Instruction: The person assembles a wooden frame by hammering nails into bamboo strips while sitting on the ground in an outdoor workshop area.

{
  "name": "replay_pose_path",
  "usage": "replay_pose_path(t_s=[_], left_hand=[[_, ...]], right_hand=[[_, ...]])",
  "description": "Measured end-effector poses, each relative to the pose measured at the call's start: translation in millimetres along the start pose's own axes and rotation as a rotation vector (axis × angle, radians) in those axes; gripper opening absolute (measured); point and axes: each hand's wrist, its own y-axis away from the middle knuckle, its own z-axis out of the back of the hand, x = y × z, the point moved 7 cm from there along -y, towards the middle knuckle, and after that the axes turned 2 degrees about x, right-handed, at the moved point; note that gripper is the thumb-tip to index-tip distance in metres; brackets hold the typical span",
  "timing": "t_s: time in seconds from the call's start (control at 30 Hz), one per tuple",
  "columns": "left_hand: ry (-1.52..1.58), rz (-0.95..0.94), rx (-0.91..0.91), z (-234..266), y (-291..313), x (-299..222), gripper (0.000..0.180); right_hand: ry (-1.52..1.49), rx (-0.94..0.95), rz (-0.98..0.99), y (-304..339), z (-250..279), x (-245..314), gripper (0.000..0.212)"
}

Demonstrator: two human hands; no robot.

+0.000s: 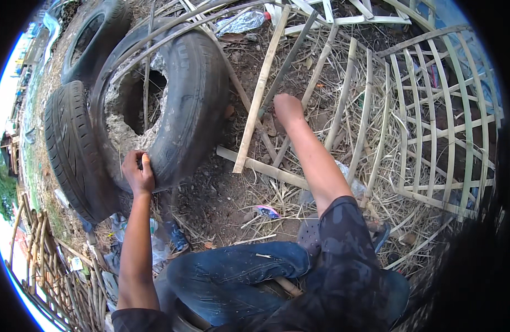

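My left hand (138, 174) is closed, fingers curled at the lower inner edge of a large tire (195, 94). Rough, broken concrete (114, 110) lines that tire around a dark hole. Whatever the left fingers may hold is hidden. My right hand (289, 109) makes a fist low over the ground among bamboo slats, its fingers mostly out of sight. Just left of the fist runs a dark slat (288, 65), with a pale bamboo slat (261, 91) beyond it. A crosswise bamboo strip (266, 170) lies nearer to me, under the pale slat's end.
A woven bamboo lattice (432, 130) stands at the right. Two more tires, one treaded (72, 149) and one farther back (94, 39), are at the left. Bamboo poles (50, 265) are heaped at lower left. Straw and a plastic bottle (241, 23) litter the soil.
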Motion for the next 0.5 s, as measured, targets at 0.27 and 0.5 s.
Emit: replay_pose_path(t_s=[0.27,0.5], left_hand=[[0.032,0.003,0.001,5,0,2,0.018],[-0.043,-0.027,0.003,5,-2,0,0.015]], right_hand=[[-0.305,-0.557,-0.048,5,83,-32,0.013],[-0.15,-0.441,-0.01,4,80,-25,0.026]])
